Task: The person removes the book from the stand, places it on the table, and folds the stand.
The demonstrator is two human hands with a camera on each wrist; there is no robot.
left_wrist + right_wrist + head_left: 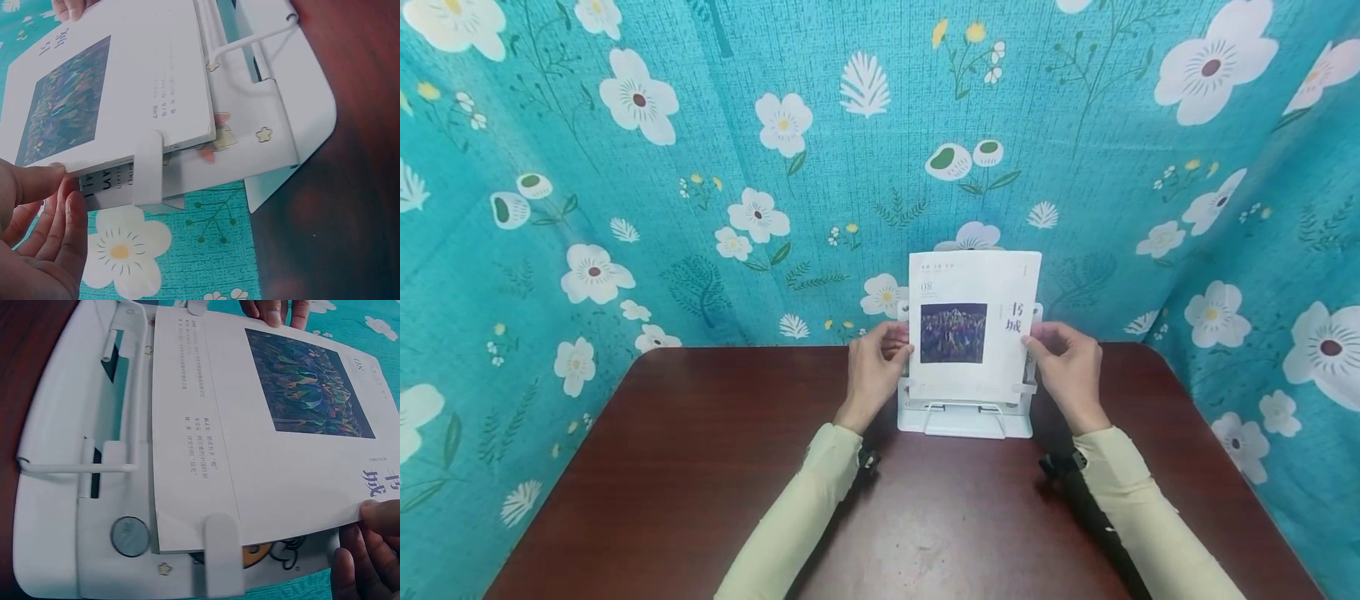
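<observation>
A white magazine (955, 379) with a dark, colourful square picture on its cover leans upright against a white metal book stand (962, 423). My left hand (876, 367) pinches the magazine's left edge, thumb at the front. On the opposite edge, my right hand (1069, 367) pinches it with the thumb on the cover. A white side clip (149, 169) overlaps the lower left edge in the left wrist view, and another white clip (224, 550) overlaps the lower right edge in the right wrist view. The magazine's bottom edge sits above the stand's wire bracket (81, 467).
The stand rests near the back of a dark reddish-brown table (737, 467). A teal floral curtain (715, 167) hangs right behind it and along both sides. A round silver disc (130, 536) and cartoon prints show on the stand's plate.
</observation>
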